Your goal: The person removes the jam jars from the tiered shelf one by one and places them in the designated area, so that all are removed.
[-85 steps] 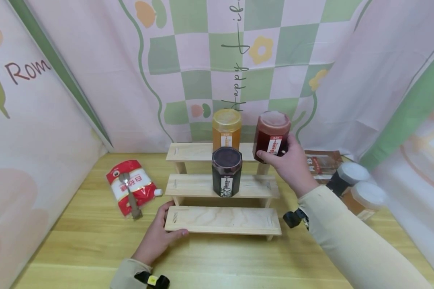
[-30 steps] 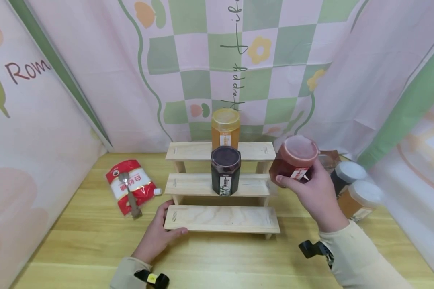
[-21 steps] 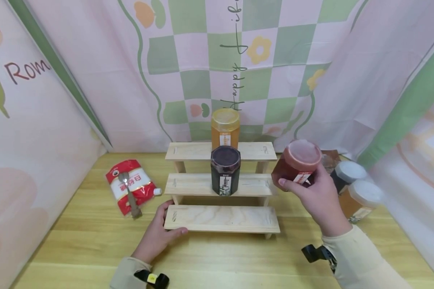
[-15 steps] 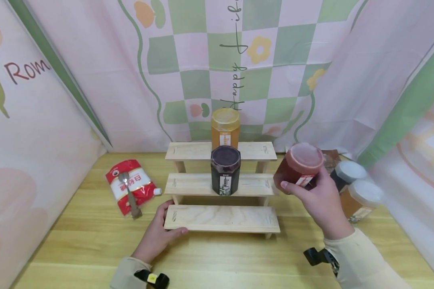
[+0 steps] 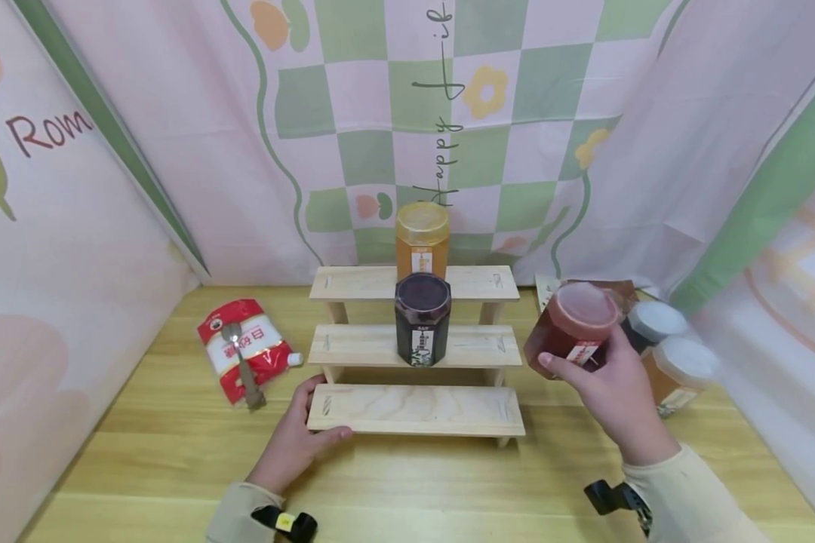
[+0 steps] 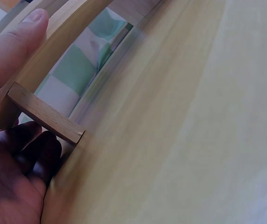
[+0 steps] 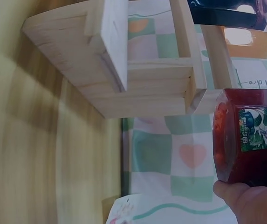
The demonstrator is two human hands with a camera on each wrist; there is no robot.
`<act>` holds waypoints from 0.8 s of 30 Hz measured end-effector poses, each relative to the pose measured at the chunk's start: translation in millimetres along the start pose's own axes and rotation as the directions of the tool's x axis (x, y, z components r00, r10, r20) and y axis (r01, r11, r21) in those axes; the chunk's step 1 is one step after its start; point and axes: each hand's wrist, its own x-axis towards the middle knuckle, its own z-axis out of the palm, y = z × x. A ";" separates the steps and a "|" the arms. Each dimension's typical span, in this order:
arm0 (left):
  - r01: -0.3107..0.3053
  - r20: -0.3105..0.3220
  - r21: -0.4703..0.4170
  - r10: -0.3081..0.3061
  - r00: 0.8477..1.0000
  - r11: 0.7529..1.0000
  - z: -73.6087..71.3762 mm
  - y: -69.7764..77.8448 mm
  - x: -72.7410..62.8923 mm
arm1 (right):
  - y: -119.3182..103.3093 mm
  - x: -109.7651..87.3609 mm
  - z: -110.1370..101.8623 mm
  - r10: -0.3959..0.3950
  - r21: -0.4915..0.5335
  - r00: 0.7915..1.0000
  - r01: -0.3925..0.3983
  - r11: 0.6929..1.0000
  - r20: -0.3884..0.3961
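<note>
And there's the red jar (image 5: 568, 329) in your right hand (image 5: 614, 394), fingers clamped round it beside the wooden stand (image 5: 477, 348), while your left hand (image 5: 296, 439) grips the bottom shelf (image 5: 417, 410) (presumably steadying the dark jar (image 5: 422, 320) above).

L hand (image 5: 297, 445): partly hidden behind stand (image 5: 414, 411)
Red jar (image 5: 567, 330): cut off, R wrist view
Yellow jar (image 5: 422, 230): hidden low down by dark jar (image 5: 423, 320), head view
Brown pkt. (image 5: 622, 292): part-hidden, far R

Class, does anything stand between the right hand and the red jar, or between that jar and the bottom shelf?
Nothing visible. The right hand grips the red jar, and the way to the bottom shelf looks open; the dark jar stands on the middle shelf.
</note>
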 end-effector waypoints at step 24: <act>0.011 -0.002 0.034 -0.011 1.000 0.999 -0.4 2.9 -1.4 | 31.8 -20.7 -18.2 0.004 -0.038 0.998 -0.006 0.999 -0.056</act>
